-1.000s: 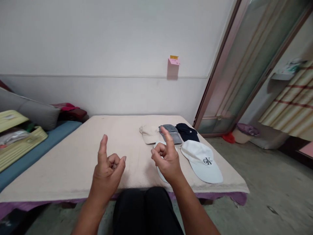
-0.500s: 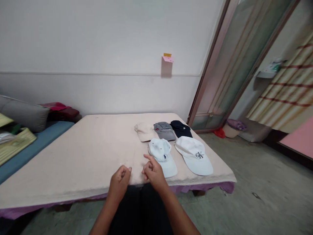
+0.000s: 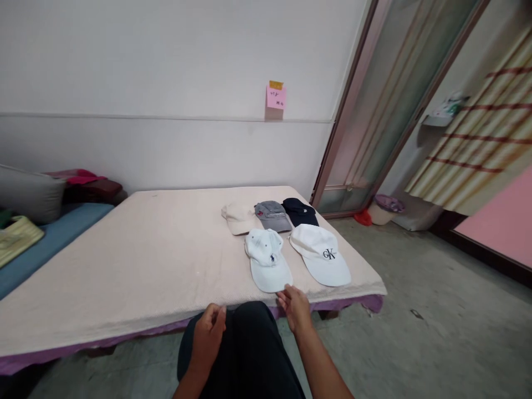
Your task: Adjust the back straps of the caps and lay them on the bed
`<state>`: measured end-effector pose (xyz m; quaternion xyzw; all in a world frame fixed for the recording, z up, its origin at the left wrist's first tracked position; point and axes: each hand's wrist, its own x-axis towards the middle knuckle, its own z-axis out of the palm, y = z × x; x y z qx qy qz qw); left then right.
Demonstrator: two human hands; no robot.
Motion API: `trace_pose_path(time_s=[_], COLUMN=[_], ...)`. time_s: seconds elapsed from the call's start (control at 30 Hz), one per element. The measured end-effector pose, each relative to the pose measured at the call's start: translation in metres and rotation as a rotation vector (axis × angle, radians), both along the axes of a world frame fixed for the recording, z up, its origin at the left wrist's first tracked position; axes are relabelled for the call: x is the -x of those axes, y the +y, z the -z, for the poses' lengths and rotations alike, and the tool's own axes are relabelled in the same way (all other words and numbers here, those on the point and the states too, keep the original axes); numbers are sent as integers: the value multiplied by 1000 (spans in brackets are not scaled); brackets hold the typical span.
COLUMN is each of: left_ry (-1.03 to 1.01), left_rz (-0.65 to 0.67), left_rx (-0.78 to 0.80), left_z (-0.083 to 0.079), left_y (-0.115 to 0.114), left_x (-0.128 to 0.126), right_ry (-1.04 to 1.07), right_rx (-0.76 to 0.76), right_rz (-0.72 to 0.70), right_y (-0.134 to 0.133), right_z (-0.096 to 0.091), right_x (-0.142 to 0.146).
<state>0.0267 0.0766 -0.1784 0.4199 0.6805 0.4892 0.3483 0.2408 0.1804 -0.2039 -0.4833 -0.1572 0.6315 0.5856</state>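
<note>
Above my left thigh, my left hand (image 3: 210,331) is closed with its fingers curled, and nothing shows in it. My right hand (image 3: 296,308) is by the bed's front edge, fingers partly apart. Its fingertips are at the front brim of a pale blue baseball cap (image 3: 266,249) with a small dark rider logo; I cannot tell if they touch it. To the right sits a white cap (image 3: 318,244) with black letters. Behind these two, a beige cap (image 3: 240,217), a grey cap (image 3: 272,215) and a dark navy cap (image 3: 299,210) form a row.
The caps lie on a bed with a pale pink cover (image 3: 137,266). A grey pillow (image 3: 31,194) and a blue mat (image 3: 78,221) are at the left. A pink note (image 3: 276,98) hangs on the wall. Right of the bed stand a sliding door (image 3: 366,105) and a bin (image 3: 384,210).
My right hand has moved right and down, from beside the pale blue cap to its brim's front edge. My left hand has drawn back slightly over my thigh. The view has shifted a little.
</note>
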Motion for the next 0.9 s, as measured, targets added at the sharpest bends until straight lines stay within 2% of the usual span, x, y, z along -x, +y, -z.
trace_pose_path(time_s=[0.1, 0.2, 0.3, 0.4, 0.5, 0.57, 0.67, 0.73, 0.8, 0.9], left_ry=[-93, -205, -354, -706, -1117, -1220, -1212, -1106, -943, -710], left_rz=[14, 16, 15, 25, -18, -144, -325, -355, -353, -321], left_rx=[-30, 11, 72, 99, -63, -261, -496, -606, -656, -594], left_z=[0, -3, -13, -32, -57, -75, -100, -115, -126, -133], left_y=[-1, 2, 9, 17, 22, 23, 21, 17, 13, 6], left_x=[-2, 3, 12, 27, 50, 69, 95, 102, 100, 84], right_ry=[141, 258, 342, 438, 465, 433, 329, 227, 50, -214], right_rx=[4, -26, -78, -179, -262, -274, -264, -266, -263, -236], right_rz=[-103, -172, -228, -378, -612, -735, -783, -755, -711, -637], right_y=[9, 7, -12, -38, -59, -65, -63, -55, -46, -36], right_z=[-10, -23, -37, -48, -53, -53, -50, -45, -39, -27], right_x=[8, 16, 25, 36, 47, 54, 69, 82, 99, 123])
